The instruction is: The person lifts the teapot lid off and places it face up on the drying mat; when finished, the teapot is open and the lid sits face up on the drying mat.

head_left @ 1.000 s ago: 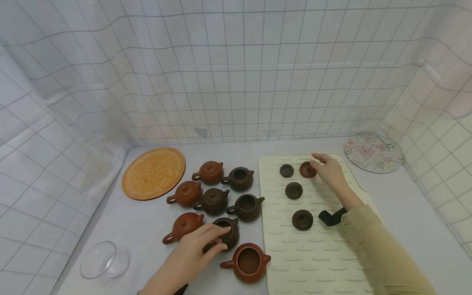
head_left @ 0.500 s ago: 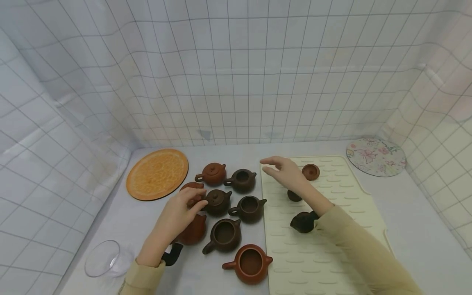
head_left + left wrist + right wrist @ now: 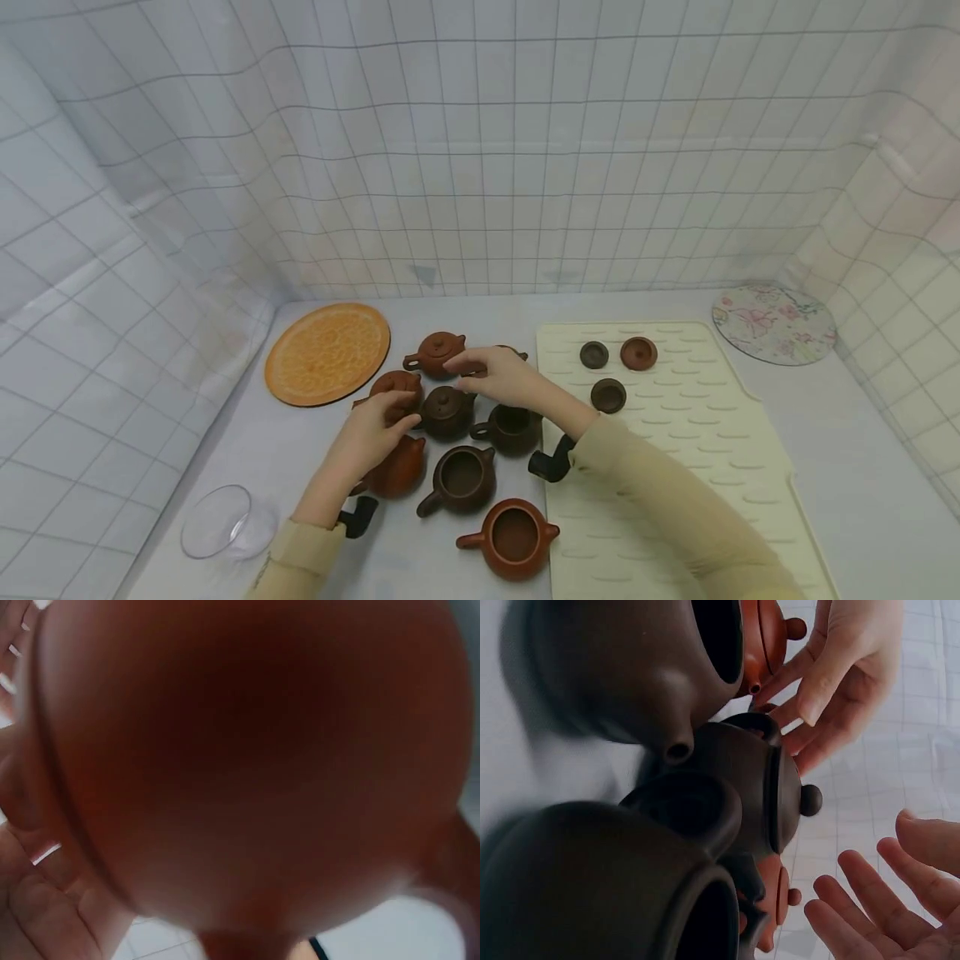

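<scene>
White table (image 3: pixel 408 558), cream mat (image 3: pixel 712 433) on right. Right hand (image 3: pixel 498 375) above dark lidded teapot (image 3: pixel 445 414) mid-cluster, left of mat; fingers spread, holding nothing. Left hand (image 3: pixel 375 429) at red lidded teapots (image 3: pixel 402 468), fingers loosely bent, gap to thumb, contact can't tell. Lidless red teapot (image 3: pixel 513 565) nearest person. Three visible lids (image 3: pixel 608 396) on mat.

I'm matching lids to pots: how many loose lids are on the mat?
3, far on the mat: a red lid, a far dark lid left of it, a near dark lid in front. The right sleeve may hide more.
</scene>
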A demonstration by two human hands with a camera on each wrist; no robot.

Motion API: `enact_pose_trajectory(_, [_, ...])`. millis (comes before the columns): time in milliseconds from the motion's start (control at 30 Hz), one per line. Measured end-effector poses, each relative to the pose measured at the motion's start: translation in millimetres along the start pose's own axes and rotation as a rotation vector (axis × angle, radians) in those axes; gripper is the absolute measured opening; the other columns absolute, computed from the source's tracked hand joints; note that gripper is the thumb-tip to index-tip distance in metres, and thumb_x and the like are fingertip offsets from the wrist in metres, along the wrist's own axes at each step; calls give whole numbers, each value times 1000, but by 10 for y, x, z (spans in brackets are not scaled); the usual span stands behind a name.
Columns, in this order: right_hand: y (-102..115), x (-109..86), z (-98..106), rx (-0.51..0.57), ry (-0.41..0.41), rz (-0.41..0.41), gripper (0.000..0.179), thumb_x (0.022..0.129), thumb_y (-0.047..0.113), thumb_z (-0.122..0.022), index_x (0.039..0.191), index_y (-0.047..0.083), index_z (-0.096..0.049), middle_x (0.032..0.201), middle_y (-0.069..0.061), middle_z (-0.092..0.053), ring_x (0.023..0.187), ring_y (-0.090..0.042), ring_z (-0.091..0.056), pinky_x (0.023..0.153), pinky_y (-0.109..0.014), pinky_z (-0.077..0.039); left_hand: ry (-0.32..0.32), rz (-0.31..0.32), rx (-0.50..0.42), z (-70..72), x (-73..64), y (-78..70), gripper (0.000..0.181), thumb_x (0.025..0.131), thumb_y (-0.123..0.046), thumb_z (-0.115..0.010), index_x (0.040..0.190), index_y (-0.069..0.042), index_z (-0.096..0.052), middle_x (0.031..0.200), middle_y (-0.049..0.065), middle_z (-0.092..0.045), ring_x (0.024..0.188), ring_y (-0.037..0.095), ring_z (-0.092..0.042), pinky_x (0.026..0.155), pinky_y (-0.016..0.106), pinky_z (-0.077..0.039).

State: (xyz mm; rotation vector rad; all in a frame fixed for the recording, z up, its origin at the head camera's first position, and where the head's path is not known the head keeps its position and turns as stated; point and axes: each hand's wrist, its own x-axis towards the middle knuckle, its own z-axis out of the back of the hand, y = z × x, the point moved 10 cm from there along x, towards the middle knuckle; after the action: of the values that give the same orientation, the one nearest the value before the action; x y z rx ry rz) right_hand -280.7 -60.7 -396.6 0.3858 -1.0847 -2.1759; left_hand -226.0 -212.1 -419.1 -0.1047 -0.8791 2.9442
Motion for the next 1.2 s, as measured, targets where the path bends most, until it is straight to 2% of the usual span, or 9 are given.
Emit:
enact_pose_trajectory(167, [68, 70, -164, -62, 56, 9, 34, 97, 21, -63, 130, 12, -64, 132, -6, -64, 119, -24, -62, 97, -36, -53, 20, -11, -8, -95, 33, -1, 40, 94, -12, -67, 132, -2, -60, 129, 18, -64, 119, 36, -61, 97, 54, -50])
enact_pose_trajectory(300, [101, 104, -279, -131, 95, 23, 32, 96, 19, -65, 127, 12, -66, 129, -5, -66, 115, -23, -65, 92, -31, -54, 2, -32, 20, -137, 73, -10, 37, 92, -7, -67, 129, -3, -63, 126, 16, -67, 115, 34, -64, 93, 52, -52])
enact_pose_trajectory(567, [117, 146, -331, -233, 80, 27, 27, 93, 16, -69, 119, 12, -71, 123, -5, -67, 114, -20, -63, 93, -33, -53, -51, -46, 23, -133, 104, -7, 32, 91, -4, -68, 123, -2, -68, 119, 16, -70, 107, 32, -67, 87, 48, -55])
enact_pose_trajectory(733, [110, 158, -335, -240, 61, 10, 23, 93, 14, -69, 115, 10, -72, 120, -6, -69, 111, -20, -64, 93, -33, -53, -50, -32, 19, -124, 108, 18, 31, 91, -5, -68, 122, -3, -69, 118, 16, -71, 102, 29, -69, 84, 46, -56])
enact_pose_trajectory(900, [92, 168, -324, -259, 37, -23, 18, 92, 15, -70, 109, 12, -73, 114, -4, -71, 102, -17, -65, 85, -27, -53, -44, -15, 25, -109, 126, 35, 31, 90, -6, -69, 121, -5, -70, 117, 15, -71, 100, 28, -68, 83, 45, -56])
enact_pose_trajectory(1067, [78, 183, -366, -306, 39, -21, 14, 94, 14, -67, 107, 13, -70, 109, -3, -72, 94, -13, -66, 78, -22, -52, -26, 5, 27, -122, 130, 51, 32, 90, -6, -69, 122, -4, -69, 117, 16, -71, 88, 21, -65, 73, 37, -52])
enact_pose_trajectory(1200, [62, 182, -387, -333, 43, -11, 14, 95, 13, -65, 109, 13, -69, 110, -2, -71, 95, -13, -67, 79, -20, -52, -26, 8, 29, -124, 129, 42, 32, 90, -6, -69, 122, -4, -70, 117, 16, -71, 84, 19, -61, 70, 33, -48])
